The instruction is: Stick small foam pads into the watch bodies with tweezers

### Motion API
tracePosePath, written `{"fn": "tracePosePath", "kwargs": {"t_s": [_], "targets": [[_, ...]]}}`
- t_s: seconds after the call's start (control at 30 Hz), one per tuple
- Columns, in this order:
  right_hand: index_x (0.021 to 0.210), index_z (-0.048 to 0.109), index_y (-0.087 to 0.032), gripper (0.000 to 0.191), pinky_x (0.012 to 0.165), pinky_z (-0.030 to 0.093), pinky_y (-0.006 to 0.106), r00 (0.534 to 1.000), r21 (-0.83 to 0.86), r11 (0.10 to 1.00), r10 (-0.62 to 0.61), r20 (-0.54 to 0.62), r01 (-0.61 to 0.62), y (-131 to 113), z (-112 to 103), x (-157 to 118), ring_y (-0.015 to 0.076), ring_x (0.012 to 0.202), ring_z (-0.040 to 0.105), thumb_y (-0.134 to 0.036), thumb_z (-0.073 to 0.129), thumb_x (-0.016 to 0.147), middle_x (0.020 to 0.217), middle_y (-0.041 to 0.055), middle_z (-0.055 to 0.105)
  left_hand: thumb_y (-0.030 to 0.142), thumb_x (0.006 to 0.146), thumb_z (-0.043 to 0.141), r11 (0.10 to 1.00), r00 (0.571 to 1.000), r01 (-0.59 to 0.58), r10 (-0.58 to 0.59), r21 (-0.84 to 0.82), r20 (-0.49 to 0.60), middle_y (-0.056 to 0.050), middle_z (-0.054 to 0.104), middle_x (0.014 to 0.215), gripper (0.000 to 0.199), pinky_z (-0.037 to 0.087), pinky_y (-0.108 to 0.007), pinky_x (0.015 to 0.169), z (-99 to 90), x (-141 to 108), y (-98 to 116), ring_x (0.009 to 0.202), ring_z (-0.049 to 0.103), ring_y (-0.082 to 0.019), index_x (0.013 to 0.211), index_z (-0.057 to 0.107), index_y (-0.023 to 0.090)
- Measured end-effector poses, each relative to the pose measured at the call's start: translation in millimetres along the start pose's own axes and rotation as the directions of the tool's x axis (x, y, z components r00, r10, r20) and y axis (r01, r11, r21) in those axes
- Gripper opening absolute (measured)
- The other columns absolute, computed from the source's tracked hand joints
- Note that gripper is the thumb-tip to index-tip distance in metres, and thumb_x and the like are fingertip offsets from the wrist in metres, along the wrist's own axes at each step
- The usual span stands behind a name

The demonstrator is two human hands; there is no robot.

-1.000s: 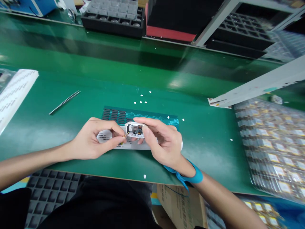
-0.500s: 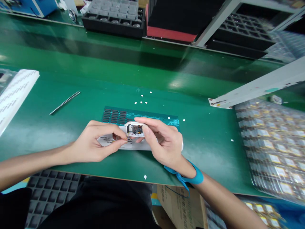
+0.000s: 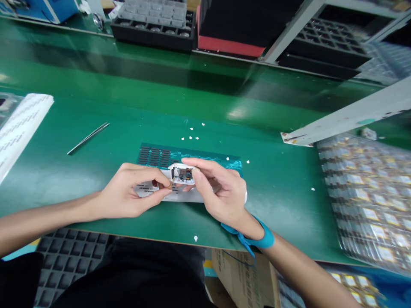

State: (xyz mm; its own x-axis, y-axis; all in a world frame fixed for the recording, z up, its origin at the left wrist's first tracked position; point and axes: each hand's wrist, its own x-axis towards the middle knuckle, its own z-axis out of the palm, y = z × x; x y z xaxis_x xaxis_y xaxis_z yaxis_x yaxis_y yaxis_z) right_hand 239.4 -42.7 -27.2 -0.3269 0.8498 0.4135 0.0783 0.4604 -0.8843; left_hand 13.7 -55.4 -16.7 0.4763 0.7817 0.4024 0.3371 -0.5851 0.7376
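A small white plastic housing (image 3: 173, 166) with a circuit board (image 3: 183, 173) inside sits in my right hand (image 3: 223, 188), gripped between thumb and fingers. Thin yellowish wires (image 3: 172, 183) run out of its left end. My left hand (image 3: 136, 190) pinches these wires between thumb and forefinger, close beside the housing. Below both hands lies a white printed sheet (image 3: 189, 196) on the bench, and behind it a teal sheet (image 3: 205, 155) carrying rows of small black strips (image 3: 155, 156). A blue band circles my right wrist.
Tweezers (image 3: 88, 138) lie to the left, near a white printed sheet stack (image 3: 27, 124). Clear trays of parts (image 3: 369, 201) stand at the right beside a white post (image 3: 349, 112). Several small white bits are scattered on the green bench (image 3: 263, 205). Black trays (image 3: 154, 36) stand behind.
Hardly anything differs. The fingertips of my left hand have shifted very slightly on the wires; the housing stays in place in my right hand.
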Motion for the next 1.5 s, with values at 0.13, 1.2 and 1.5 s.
{"fn": "tracePosePath", "kwargs": {"t_s": [0.13,1.2,1.5], "targets": [[0.121,0.074,-0.024,0.025,0.060,0.062,0.016,1.000,0.004,1.000,-0.003,-0.003,0.003,0.0,0.1,0.1,0.0087,0.066,0.078,-0.015,0.060,0.102,0.098,-0.0023,0.083,0.013,0.095,0.069,1.000,1.000,0.012,-0.012,-0.006,-0.007,-0.003,0.079,0.079,0.008,0.053,-0.016,0.062,-0.1,-0.1,0.6,0.066,0.074,-0.012,0.088,0.073,0.014],[0.119,0.076,-0.024,0.022,0.057,0.061,0.023,0.980,0.148,0.970,0.188,0.063,-0.195,2.9,-2.1,2.3,0.0122,0.062,0.076,-0.032,0.062,0.104,0.082,-0.0018,0.080,0.017,0.097,0.063,0.976,0.988,0.155,-0.156,-0.151,0.006,-0.003,0.078,0.075,0.017,0.051,-0.019,0.056,-3.4,2.9,1.3,0.066,0.074,-0.014,0.081,0.071,0.015],[0.118,0.076,-0.024,0.022,0.057,0.061,0.022,0.983,0.124,0.976,0.173,0.054,-0.179,1.6,-2.2,3.3,0.0119,0.061,0.076,-0.033,0.061,0.104,0.082,-0.0019,0.080,0.014,0.096,0.062,0.987,0.992,0.127,-0.126,-0.097,0.022,-0.002,0.079,0.076,0.015,0.051,-0.017,0.057,-4.6,4.0,2.8,0.064,0.073,-0.012,0.083,0.070,0.015]]}}
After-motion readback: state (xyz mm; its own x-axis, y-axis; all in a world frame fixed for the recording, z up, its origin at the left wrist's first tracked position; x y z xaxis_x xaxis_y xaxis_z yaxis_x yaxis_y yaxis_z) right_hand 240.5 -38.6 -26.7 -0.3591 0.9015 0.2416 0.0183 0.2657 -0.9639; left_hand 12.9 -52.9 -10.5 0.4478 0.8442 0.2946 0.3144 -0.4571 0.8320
